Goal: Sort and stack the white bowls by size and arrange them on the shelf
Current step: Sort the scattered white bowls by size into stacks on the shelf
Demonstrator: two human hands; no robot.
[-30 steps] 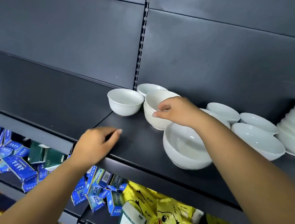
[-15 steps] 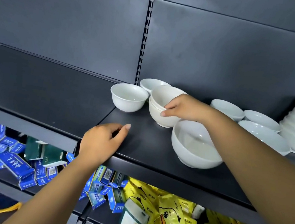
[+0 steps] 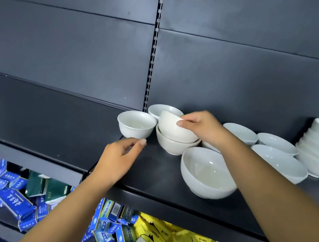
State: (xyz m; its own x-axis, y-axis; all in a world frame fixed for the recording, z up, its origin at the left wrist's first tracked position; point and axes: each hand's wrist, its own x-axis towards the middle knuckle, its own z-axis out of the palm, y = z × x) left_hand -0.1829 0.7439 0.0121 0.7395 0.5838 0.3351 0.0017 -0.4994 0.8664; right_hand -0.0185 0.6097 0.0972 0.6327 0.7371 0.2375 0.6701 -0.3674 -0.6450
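Whereas a second ago my right hand [image 3: 200, 127] merely rested on the nested pair, its fingers now pinch the rim of the upper bowl [image 3: 173, 130], tipped and half lifted out of the lower bowl [image 3: 173, 145] at twelve o'clock on the shelf [image 3: 157, 174]. My left hand [image 3: 118, 156] has crept up from the shelf edge, fingers loose and holding nothing, just beside the small bowl [image 3: 136, 124] at nine o'clock of the pair. I judge the pair mismatched, so re-sorting begins here.
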